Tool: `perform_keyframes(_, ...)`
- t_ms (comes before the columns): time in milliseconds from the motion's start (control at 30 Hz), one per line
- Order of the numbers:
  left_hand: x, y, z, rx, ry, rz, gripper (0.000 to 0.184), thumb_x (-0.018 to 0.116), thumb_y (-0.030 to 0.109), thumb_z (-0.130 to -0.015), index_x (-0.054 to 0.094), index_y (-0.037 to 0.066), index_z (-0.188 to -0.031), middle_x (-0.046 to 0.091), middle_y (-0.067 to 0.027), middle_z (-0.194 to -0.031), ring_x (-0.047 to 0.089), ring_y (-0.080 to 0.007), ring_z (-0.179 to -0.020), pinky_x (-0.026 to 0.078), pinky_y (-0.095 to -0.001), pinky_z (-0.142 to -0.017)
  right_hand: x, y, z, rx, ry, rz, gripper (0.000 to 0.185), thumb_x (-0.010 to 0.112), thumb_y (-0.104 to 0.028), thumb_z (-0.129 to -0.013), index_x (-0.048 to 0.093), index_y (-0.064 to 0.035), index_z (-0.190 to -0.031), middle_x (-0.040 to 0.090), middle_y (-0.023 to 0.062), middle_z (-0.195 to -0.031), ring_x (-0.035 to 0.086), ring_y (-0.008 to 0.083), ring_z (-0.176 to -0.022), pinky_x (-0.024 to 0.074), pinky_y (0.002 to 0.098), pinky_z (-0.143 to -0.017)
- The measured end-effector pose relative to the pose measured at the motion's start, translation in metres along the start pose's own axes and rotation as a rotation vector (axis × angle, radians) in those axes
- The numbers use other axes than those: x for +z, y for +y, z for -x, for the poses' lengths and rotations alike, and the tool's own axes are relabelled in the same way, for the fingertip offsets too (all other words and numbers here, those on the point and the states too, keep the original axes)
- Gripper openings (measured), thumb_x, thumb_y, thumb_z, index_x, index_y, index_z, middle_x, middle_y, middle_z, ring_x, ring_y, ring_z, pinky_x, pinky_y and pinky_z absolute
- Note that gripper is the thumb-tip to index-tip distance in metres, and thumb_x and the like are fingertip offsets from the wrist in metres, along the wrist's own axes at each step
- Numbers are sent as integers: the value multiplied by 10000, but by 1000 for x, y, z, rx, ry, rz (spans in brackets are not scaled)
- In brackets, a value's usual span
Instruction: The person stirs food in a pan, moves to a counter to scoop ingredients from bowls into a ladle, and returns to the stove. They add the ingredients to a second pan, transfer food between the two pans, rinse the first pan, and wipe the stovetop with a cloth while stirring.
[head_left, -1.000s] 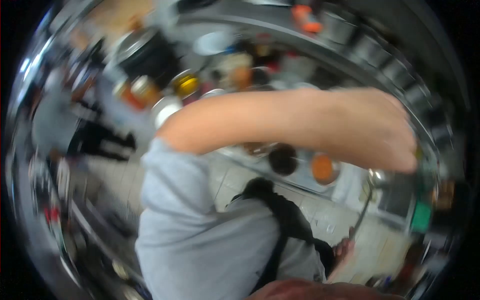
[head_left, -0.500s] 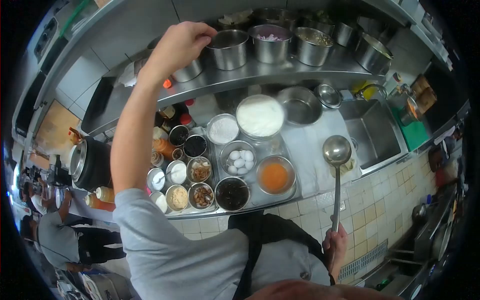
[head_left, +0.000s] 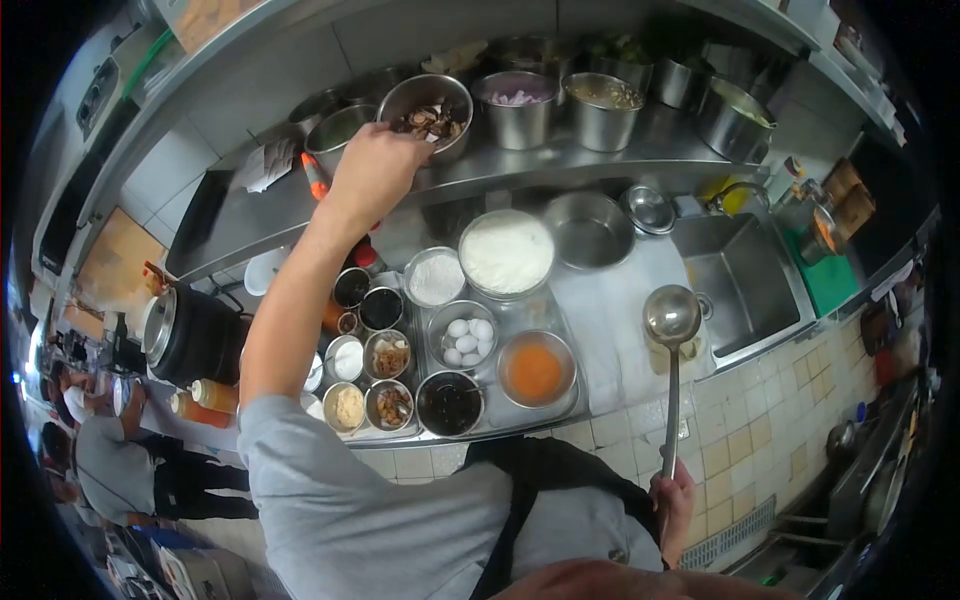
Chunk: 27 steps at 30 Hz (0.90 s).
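My left hand reaches up to the shelf, its fingers closed on the near rim of a metal pot. The pot is tilted towards me, showing brown and pale sliced pieces inside. Pots of chopped purple-and-white pieces and chopped pale pieces stand to its right. Low on the right, my right hand is wrapped round the handle of a long metal ladle. The ladle's bowl is at the far end, beside the sink, and looks empty.
Below the shelf are a bowl of white eggs, an orange-liquid bowl, a white-filled bowl, a dark-filled bowl and several small seasoning pots. A sink lies right. People stand far left.
My left hand has come down and towards me along the pot's rim. The pot has tipped forward, bringing its sliced contents into view. My right hand still holds the ladle.
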<state>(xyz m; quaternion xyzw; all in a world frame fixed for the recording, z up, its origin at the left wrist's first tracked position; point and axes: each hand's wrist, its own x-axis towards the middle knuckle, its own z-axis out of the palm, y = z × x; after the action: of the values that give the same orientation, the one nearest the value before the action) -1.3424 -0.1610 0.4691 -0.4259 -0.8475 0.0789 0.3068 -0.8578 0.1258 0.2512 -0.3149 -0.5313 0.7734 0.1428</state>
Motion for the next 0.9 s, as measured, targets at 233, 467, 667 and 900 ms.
perform_keyframes(233, -7, -10, -24, -188, -68, 263, 286, 637, 95, -850, 742, 100, -1116, 730, -165, -953, 691, -364, -913, 545, -454, -882, 6, 1, -12, 36, -2, -77, 762, 737, -331, -814, 458, 62, -1404, 516, -2, -660, 452, 80, -463, 338, 208, -404)
perform_keyframes(467, -13, 22, -126, 37, 131, 636, 376, 709, 247, -894, 699, 60, -1220, 717, -185, -1101, 717, -284, -880, 550, -375, -796, 21, 4, -6, 32, 37, -114, 731, 719, -321, -813, 475, 55, -1391, 516, 8, -657, 450, 86, -466, 356, 221, -414)
perform_keyframes(667, 9, 94, -226, 139, -265, 723, 614, 709, 511, -866, 712, -21, -1172, 703, -230, -1158, 685, -335, -1082, 516, -395, -945, 31, 0, 10, 49, 68, -98, 671, 676, -283, -795, 522, 59, -1352, 515, 4, -671, 447, 83, -497, 335, 213, -443)
perform_keyframes(900, 44, 128, -264, 95, -490, 647, 1077, 401, 844, -849, 646, -150, -1183, 551, -336, -1360, 527, -410, -1308, 392, -428, -1107, 38, -5, 22, 147, 167, -81, 586, 651, -216, -796, 574, 54, -1310, 503, -44, -725, 447, 57, -630, 330, 210, -564)
